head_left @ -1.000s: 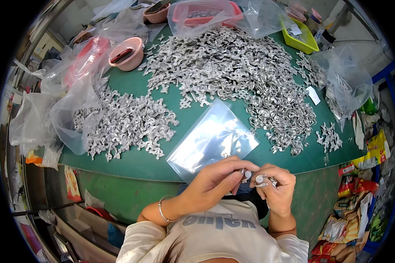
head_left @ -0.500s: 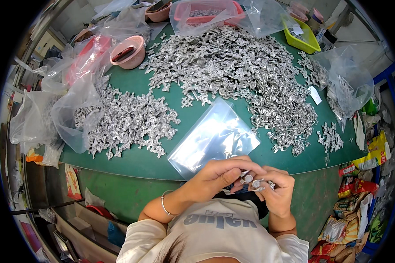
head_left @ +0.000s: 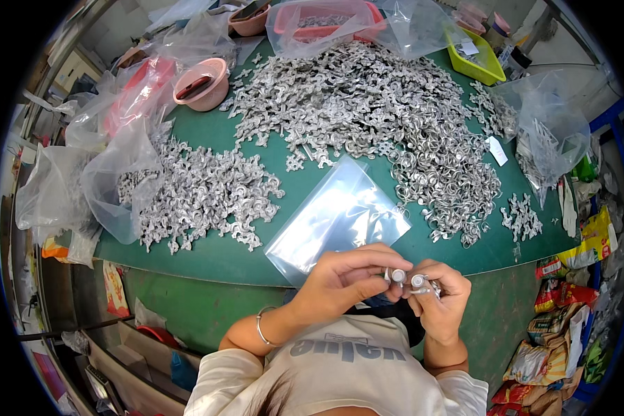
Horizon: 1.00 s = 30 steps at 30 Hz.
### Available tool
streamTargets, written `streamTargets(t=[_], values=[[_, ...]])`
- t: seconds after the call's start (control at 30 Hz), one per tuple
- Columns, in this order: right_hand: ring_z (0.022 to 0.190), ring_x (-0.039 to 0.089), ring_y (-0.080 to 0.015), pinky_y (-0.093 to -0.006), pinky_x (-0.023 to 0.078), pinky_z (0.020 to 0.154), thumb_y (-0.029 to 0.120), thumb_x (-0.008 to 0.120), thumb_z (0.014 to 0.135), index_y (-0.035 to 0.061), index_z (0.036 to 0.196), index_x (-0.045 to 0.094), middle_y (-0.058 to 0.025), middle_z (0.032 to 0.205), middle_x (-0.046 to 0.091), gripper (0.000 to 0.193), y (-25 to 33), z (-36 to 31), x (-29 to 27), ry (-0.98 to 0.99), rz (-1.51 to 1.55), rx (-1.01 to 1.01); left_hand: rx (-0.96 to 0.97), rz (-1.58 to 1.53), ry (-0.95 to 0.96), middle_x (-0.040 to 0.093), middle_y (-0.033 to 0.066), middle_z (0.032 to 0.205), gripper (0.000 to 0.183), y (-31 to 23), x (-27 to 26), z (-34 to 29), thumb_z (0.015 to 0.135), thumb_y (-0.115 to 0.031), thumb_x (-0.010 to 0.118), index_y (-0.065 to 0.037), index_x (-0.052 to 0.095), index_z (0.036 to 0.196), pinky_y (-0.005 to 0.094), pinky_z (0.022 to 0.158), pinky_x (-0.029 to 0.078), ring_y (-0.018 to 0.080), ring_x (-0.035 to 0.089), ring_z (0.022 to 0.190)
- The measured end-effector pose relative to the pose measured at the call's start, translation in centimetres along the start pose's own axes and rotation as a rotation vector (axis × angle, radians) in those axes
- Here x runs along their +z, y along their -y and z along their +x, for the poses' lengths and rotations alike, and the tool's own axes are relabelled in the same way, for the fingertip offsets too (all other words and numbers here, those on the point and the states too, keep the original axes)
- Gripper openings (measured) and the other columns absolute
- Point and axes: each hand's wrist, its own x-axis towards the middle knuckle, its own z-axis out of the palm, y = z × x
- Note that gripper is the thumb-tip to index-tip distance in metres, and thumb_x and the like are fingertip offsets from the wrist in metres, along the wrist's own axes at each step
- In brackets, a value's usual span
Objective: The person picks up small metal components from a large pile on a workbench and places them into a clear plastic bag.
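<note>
Close together in front of my chest, both hands are closed on small silver metal pieces. In my left hand [head_left: 343, 281], thumb and fingers pinch a metal piece with a round end [head_left: 398, 276]. Between the fingers of my right hand [head_left: 444, 295] is another metal piece with a round end [head_left: 417, 281]. The two round ends face up side by side; whether the pieces touch, I cannot tell. Just beyond my hands, flat clear plastic bags [head_left: 336, 222] lie on the green table [head_left: 249, 260].
A large heap of silver metal parts [head_left: 353, 97] covers the far middle, with ring-shaped parts [head_left: 451, 180] at its right. Another heap [head_left: 208, 187] lies left beside plastic bags [head_left: 111, 177]. A pink bowl [head_left: 211, 97] holds a phone. A yellow-green basket [head_left: 482, 66] stands far right.
Both hands have shifted slightly right. The fingers have moved a little, so the two round ends show more plainly. Heaps and bags stay as they were.
</note>
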Motion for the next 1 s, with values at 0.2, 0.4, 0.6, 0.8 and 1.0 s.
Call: streamTargets(t=[0.2, 0.4, 0.6, 0.8, 1.0], values=[[0.051, 0.049, -0.0075, -0.018, 0.035, 0.043, -0.003, 0.055, 0.082, -0.0064, 0.083, 0.057, -0.0141, 0.074, 0.06, 0.004, 0.0, -0.2, 0.4, -0.061, 0.041, -0.023, 0.019, -0.101, -0.111, 0.052, 0.0165, 0.1, 0.026, 0.9, 0.3, -0.5, 0.081, -0.001, 0.06, 0.009, 0.052, 0.103, 0.0343, 0.08, 0.048, 0.0227, 0.058, 0.088], [0.048, 0.046, -0.0058, -0.0175, 0.032, 0.041, -0.003, 0.056, 0.083, -0.0065, 0.084, 0.056, -0.0141, 0.074, 0.059, 0.004, -0.1, -0.2, 0.4, -0.064, 0.035, -0.083, 0.038, -0.123, -0.127, 0.052, 0.0169, 0.1, 0.024, 1.0, 0.6, -0.6, 0.079, 0.002, 0.061, 0.006, 0.05, 0.1, 0.0336, 0.08, 0.048, 0.0216, 0.057, 0.089], [0.053, 0.049, -0.0074, -0.019, 0.034, 0.044, -0.005, 0.057, 0.08, -0.0056, 0.082, 0.057, -0.012, 0.072, 0.059, 0.002, 0.1, -0.2, 0.5, -0.021, -0.03, -0.06, 0.121, -0.062, -0.13, 0.052, 0.0188, 0.103, 0.023, 1.5, 0.8, -0.5, 0.082, 0.002, 0.057, 0.0, 0.044, 0.101, 0.0295, 0.077, 0.047, 0.0176, 0.053, 0.089], [0.052, 0.046, -0.0067, -0.0205, 0.035, 0.046, -0.006, 0.061, 0.077, -0.0028, 0.079, 0.056, -0.0059, 0.065, 0.057, 0.006, 0.1, 0.0, 1.4, -0.033, -0.28, -0.084, 0.22, 0.034, -0.222, 0.052, 0.0199, 0.108, 0.02, 2.7, 2.3, -0.9, 0.09, -0.007, 0.046, -0.001, 0.036, 0.107, 0.0278, 0.078, 0.047, 0.0172, 0.054, 0.091], [0.048, 0.045, -0.0072, -0.0219, 0.034, 0.044, -0.001, 0.061, 0.079, -0.0012, 0.075, 0.053, -0.0052, 0.058, 0.053, 0.009, -0.1, 1.1, 2.0, -0.047, -0.531, -0.172, 0.348, 0.278, -0.306, 0.051, 0.0207, 0.11, 0.026, 3.9, 1.8, -0.6, 0.092, -0.008, 0.042, 0.004, 0.037, 0.115, 0.0296, 0.082, 0.046, 0.0204, 0.055, 0.095]])
